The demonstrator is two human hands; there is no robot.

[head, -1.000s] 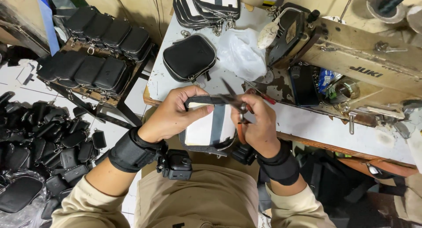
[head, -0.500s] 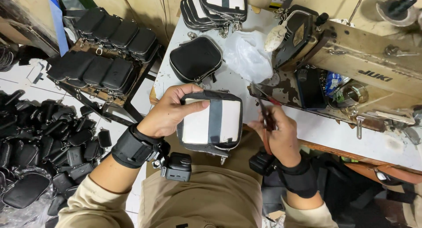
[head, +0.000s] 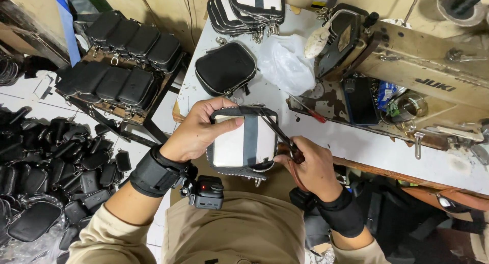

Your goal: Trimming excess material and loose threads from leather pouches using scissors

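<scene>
Head view, looking straight down. Trimming in hand, by the look of it: a white pouch point(head: 243, 142) with a dark centre stripe and a zip round its rim held up over the lap, just off the near edge of the white table point(head: 356, 142), touching nothing but the 2 hands. Left hand point(head: 196, 131) wrapped over the pouch's left side and top corner, thumb laid flat across the white face, fingers curled behind, clamped firmly on it. Right hand point(head: 310, 164) closed round the handles of scissors point(head: 282, 134), whose dark blades slant up and left across the pouch's upper right corner; whether the blades are parted or closed cannot be told.

Judged next: a small, exact snip at the top seam, calling for the pouch to be kept steady and the blade tips kept clear of the zip tape and the left thumb.

Pose: both forearms raised from the lap, elbows in, black wrist straps on each; left wrist bent inward, right wrist cocked so the blades point toward the far left corner.

Around: a black pouch point(head: 225, 68) lying near the table's left edge, a stack of white-and-dark pouches point(head: 249, 9) at the far edge, a crumpled plastic bag point(head: 287, 63) beside them, a sewing machine point(head: 407, 65) along the right side.
</scene>
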